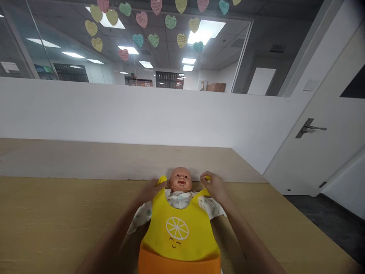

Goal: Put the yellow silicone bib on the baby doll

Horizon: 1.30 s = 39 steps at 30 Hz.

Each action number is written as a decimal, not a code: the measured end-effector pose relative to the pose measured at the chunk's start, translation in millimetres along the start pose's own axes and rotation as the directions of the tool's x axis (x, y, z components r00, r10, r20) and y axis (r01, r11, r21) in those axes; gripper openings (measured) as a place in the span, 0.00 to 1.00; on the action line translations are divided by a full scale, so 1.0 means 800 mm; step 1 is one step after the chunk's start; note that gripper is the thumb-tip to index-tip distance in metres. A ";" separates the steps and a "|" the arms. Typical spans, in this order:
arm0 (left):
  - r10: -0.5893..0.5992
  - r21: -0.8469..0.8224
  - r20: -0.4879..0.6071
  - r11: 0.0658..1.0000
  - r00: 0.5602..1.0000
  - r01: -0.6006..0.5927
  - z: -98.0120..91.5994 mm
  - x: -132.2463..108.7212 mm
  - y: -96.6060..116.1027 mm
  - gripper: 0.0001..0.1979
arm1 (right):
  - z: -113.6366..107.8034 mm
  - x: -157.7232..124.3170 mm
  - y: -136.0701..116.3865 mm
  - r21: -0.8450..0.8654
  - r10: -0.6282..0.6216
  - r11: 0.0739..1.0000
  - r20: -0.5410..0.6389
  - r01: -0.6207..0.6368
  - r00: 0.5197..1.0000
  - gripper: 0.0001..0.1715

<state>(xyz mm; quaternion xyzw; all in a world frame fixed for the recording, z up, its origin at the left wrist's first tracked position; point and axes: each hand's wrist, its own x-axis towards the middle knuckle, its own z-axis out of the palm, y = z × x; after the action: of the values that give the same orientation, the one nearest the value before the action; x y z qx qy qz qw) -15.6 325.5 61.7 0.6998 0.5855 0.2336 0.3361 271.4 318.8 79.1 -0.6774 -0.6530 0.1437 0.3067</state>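
Observation:
A baby doll in a white patterned shirt lies on its back on the table, its head toward the far side. Over its chest spreads a yellow bib with a lemon-slice print, a smiling face and an orange pocket at the bottom. My left hand is closed on one neck strap of the bib, left of the doll's head. On the other side my right hand pinches the opposite strap, its yellow tip showing between the fingers. The bib hides the doll's lower body.
The wooden table reaches a paler strip along a white wall. Above is a window with several heart-shaped notes. A white door with a metal handle stands to the right, above dark floor.

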 end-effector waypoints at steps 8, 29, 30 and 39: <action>0.008 0.079 -0.111 0.997 0.994 0.001 0.025 0.050 -0.008 0.17 | 0.016 0.055 0.002 -0.217 0.061 0.971 -0.187 -0.102 0.980 0.19; 0.147 0.198 0.360 0.953 0.921 -0.230 -0.027 -0.045 0.059 0.12 | -0.027 0.027 -0.042 0.085 -0.158 0.987 0.395 0.136 0.905 0.21; 0.177 0.218 0.424 0.932 0.888 -0.290 -0.023 -0.062 0.071 0.15 | -0.031 0.020 -0.051 0.153 -0.220 0.974 0.459 0.167 0.861 0.20; 0.239 0.513 0.593 0.623 0.769 -0.590 0.044 -0.122 0.113 0.26 | -0.028 0.013 -0.055 -0.011 -0.203 0.974 0.388 0.225 0.899 0.15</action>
<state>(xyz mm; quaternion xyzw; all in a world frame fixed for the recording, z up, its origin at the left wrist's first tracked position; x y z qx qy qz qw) 49.4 215.2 112.1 0.9254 0.3443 -0.0987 0.1242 250.9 321.9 125.1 -0.5686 -0.7744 0.2210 0.1677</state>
